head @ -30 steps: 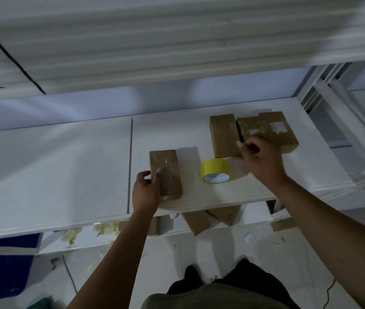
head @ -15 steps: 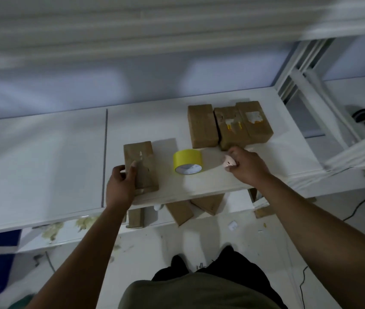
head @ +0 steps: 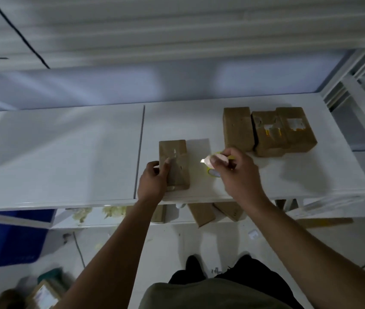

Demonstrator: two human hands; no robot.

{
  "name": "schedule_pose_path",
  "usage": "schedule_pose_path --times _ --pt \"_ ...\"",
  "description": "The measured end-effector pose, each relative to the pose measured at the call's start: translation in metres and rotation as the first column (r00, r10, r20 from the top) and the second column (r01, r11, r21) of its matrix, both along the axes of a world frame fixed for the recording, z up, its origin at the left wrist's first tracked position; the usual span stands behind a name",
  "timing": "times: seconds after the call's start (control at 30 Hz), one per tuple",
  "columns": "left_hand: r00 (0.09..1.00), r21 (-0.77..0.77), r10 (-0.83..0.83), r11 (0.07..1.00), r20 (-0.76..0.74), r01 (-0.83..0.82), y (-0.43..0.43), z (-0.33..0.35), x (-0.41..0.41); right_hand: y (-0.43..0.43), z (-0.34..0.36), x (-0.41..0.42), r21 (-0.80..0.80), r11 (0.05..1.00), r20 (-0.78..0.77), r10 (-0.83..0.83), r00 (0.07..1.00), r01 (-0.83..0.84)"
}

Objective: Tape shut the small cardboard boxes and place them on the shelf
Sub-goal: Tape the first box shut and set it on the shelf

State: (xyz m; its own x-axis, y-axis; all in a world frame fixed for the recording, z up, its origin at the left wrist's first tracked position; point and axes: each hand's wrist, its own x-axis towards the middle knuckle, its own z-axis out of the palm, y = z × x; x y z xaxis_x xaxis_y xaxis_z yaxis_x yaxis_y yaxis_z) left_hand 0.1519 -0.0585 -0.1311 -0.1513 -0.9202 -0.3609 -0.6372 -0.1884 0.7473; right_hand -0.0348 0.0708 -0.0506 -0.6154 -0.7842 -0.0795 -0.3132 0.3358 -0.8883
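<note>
In the head view, the left hand (head: 154, 180) grips the near cardboard box (head: 175, 161) by its left side, with one digit laid on its top. The box lies flat on the white shelf (head: 65, 152), close to the front edge. The right hand (head: 236, 172) hovers just right of it, fingers curled, pinching a small pale object (head: 216, 159) — too blurred to tell whether it is a cutter or a bit of tape. The yellow tape roll (head: 213, 173) sits directly under that hand, mostly hidden.

The main risk, as I judge it, is that front edge. A hard press or pull along the lid could slide the box off if the left hand's hold slackens. The right wrist could also knock the roll and send it over. If the pale thing is a tape end, it may fold and stick to itself before it reaches the seam.

As for containers, the held box looks shut, with a pale torn patch on top, and its contents do not show. Three more boxes (head: 266, 134) stand touching side by side at the back right, flaps down, two with torn label scraps — nothing inside is visible. Other boxes (head: 201, 214) lie on a lower board. A blue bin (head: 10, 237) sits at lower left, its inside out of sight.
</note>
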Motion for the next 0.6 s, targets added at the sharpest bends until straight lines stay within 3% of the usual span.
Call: schedule_pose_path --times 0.1,0.3,0.6 --pt "1.000 -0.015 -0.001 1.000 0.010 0.001 0.001 0.000 -0.001 -0.008 -0.020 0.029 0.023 0.999 0.127 -0.035 0.991 0.032" --pt "1.000 -0.052 -0.011 0.999 0.025 0.012 0.003 0.001 -0.003 -0.034 -0.046 0.041 0.099 0.995 -0.044 0.009 0.999 -0.005" --pt "0.995 -0.072 -0.049 0.996 0.092 0.056 0.001 0.001 -0.007 -0.029 -0.048 0.032 0.250 0.953 -0.165 0.218 0.962 -0.173"
